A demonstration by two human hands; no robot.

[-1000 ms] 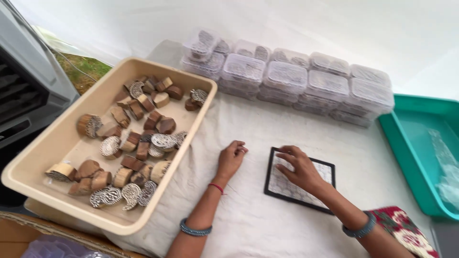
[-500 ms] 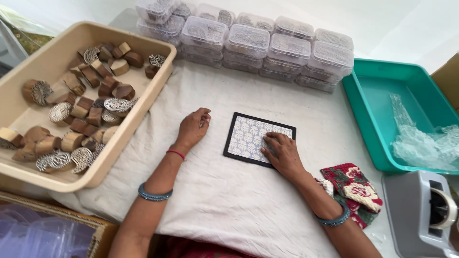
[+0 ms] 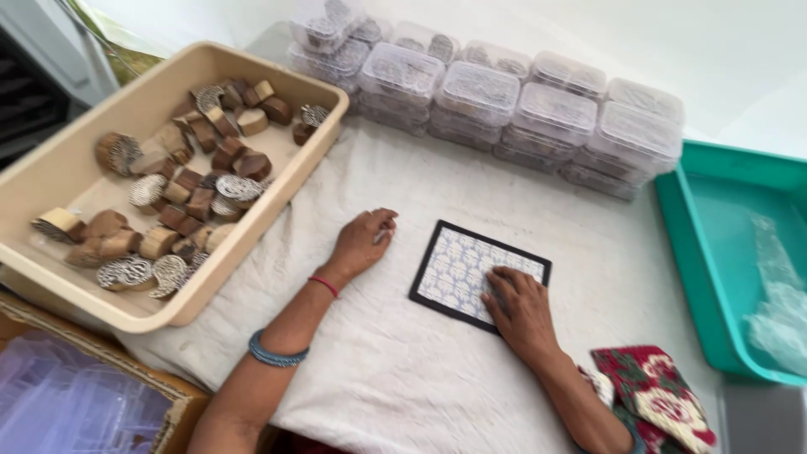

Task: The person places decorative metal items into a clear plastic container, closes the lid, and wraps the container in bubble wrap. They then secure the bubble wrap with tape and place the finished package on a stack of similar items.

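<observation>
Right hand [image 3: 519, 308] flat on the patterned pad [image 3: 477, 274], palm down, fingers [image 3: 498, 282] spread narrow and pressed onto its lower right part, gripping nothing. Pad itself a black-bordered rectangle with a pale leaf print, lying flat on the white cloth [image 3: 403, 378] near the middle of the table, long axis running from upper left toward lower right, slightly skewed against the table edge. Left hand [image 3: 363, 242] just beside the pad's upper left corner, resting on the cloth, apart from the pad; fingers curled loosely inward, perhaps around something small at the tips, too small to tell. So: right hand on top of the pad, left hand off it and to its left, nearer the beige tray [image 3: 59, 172]. Carved wooden blocks [image 3: 181, 202] heaped in that tray, well apart from both hands, leftward and away from the left hand. Clear lidded boxes [image 3: 504, 105] stacked in a row beyond the pad, along the far side. Teal tray [image 3: 714, 252] off to the right, crumpled plastic [image 3: 777, 303] inside. Red floral cloth [image 3: 660, 395] by the right wrist
</observation>
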